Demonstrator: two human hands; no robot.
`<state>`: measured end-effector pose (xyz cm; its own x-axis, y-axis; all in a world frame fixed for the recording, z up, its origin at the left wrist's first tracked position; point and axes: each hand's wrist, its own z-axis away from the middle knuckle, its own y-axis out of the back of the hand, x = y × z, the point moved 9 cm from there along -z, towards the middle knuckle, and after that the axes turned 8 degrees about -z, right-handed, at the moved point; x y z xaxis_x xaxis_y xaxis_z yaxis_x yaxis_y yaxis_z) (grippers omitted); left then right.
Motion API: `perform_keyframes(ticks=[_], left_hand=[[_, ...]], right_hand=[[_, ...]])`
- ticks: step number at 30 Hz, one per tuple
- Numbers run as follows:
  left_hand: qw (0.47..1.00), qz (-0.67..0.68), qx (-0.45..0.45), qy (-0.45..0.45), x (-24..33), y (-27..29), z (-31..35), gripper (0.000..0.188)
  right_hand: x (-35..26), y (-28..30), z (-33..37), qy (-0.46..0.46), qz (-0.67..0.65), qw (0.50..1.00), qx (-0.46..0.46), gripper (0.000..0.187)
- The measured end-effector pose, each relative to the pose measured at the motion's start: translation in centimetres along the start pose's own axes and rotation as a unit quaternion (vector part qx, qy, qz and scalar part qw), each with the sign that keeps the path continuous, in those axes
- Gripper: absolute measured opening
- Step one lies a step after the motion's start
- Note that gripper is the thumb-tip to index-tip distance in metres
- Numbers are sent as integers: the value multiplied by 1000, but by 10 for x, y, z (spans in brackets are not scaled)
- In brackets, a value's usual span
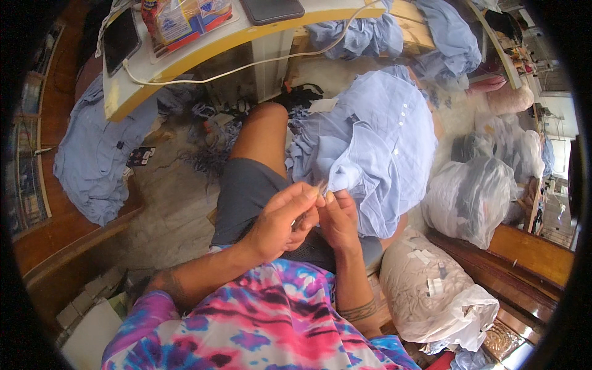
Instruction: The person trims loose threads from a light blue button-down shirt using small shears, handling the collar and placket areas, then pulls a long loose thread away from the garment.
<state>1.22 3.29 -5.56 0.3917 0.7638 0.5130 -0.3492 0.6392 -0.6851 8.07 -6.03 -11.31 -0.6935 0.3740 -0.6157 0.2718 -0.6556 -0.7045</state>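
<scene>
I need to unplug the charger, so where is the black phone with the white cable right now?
In the head view the black phone lies at upper left, on the left end of the white yellow-edged tabletop, beside a clear snack packet.

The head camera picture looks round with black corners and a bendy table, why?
In the head view, a fisheye lens leaves the dark rim and curves the yellow-edged table; daylight looks washed-out at the right by the plastic bags; the hands at the centre stay fairly sharp.
</scene>
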Motion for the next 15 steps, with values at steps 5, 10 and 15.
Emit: perform_keyframes(ticks=[5, 10, 15], left_hand=[[1000, -7, 14, 21, -16, 0, 4, 34], [1000, -15, 24, 10, -20, -1, 6, 36], [999, -32, 29, 6, -22, 2, 7, 37]], right_hand=[[-1, -4, 0, -10, -1, 1000, -25, 29], [1, -2, 1, -19, -5, 1000, -24, 30], [-1, -5, 1, -16, -11, 1000, -19, 30]])
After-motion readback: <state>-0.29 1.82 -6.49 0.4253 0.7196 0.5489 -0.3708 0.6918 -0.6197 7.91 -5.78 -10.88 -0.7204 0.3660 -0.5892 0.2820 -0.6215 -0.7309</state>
